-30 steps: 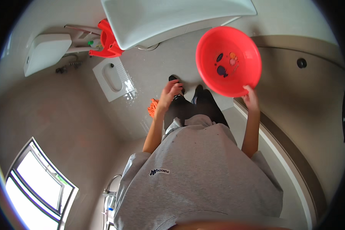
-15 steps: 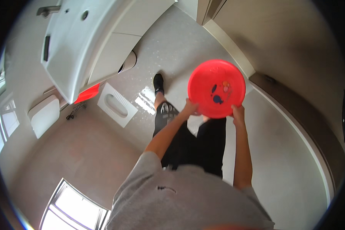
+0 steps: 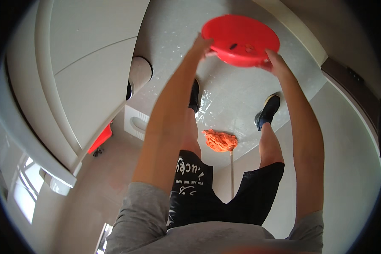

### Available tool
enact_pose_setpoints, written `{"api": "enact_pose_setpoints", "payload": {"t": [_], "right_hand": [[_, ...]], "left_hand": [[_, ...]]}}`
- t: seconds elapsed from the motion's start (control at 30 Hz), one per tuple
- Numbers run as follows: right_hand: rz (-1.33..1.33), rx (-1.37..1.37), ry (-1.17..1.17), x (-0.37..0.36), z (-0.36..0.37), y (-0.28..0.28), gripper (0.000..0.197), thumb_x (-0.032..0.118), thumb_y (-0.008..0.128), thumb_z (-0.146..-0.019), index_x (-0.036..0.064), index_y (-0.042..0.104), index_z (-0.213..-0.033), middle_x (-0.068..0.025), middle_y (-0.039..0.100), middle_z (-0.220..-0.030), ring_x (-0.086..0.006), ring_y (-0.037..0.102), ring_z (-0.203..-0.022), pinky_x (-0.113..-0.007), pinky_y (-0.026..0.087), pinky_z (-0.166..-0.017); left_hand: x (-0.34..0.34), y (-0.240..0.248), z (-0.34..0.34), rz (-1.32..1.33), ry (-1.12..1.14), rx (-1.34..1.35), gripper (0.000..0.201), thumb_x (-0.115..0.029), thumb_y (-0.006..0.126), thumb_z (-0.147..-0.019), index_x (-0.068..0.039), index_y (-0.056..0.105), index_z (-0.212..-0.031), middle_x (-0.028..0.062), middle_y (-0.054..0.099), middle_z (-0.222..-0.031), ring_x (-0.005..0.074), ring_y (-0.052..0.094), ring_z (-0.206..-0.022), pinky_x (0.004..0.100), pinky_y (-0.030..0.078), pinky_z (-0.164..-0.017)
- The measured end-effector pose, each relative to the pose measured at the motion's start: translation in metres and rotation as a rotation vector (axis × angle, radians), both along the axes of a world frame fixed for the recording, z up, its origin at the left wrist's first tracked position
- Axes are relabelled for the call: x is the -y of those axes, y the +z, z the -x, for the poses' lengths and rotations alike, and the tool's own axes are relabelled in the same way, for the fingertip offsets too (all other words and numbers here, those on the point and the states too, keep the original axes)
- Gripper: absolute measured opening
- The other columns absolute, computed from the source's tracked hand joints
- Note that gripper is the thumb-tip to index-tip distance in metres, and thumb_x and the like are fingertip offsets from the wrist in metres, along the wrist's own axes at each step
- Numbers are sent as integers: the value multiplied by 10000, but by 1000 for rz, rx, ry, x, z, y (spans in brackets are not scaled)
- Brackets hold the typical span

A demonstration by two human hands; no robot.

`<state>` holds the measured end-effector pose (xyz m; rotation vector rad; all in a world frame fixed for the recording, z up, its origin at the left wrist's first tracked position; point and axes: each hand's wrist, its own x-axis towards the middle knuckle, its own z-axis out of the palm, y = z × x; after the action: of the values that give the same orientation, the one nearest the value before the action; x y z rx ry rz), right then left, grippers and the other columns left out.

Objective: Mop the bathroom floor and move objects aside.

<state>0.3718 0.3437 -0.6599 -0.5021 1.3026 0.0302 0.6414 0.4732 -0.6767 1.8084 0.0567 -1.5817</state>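
Observation:
A round red plastic basin [image 3: 241, 36] with a dark and pinkish print on its inside is held out ahead of me above the floor. It tips away, so that its round mouth looks like a flat oval. My left hand [image 3: 204, 45] grips the near left rim, and my right hand [image 3: 273, 62] grips the near right rim. Fingers of both hands wrap under the edge and are partly hidden. No water can be made out in the basin.
Between my feet an orange mop [image 3: 220, 140] lies on the wet grey floor [image 3: 173, 38]. To the left are a white cabinet [image 3: 93, 80], a bin [image 3: 140, 73], a squat toilet [image 3: 135, 123] and a red object [image 3: 100, 139]. A wall with a raised ledge [image 3: 347, 84] runs along the right.
Both arms have stretched forward, carrying the basin farther away and tilting it. My view has shifted, and the mop and my right shoe have come into sight.

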Motion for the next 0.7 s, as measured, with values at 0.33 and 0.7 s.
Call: {"api": "enact_pose_setpoints", "payload": {"t": [0.33,0.7], "right_hand": [[1674,-749,506,-17,-110,28,456,314,634,-850,-2,551,-1168,-198,600,-1121,-359,625,-919,-424,517,-855],[1469,-475,705,-12,11,103,331,346,673,-839,20,623,-870,-186,641,-821,-353,629,-781,-426,514,-713]], "left_hand": [[35,44,-115,-220,-171,55,396,-29,589,-852,85,497,-1219,212,596,-1123,353,669,-924,373,641,-678],[65,83,29,49,-173,-288,403,-195,459,-971,25,392,-1301,235,561,-1165,341,673,-923,373,585,-841]]}}
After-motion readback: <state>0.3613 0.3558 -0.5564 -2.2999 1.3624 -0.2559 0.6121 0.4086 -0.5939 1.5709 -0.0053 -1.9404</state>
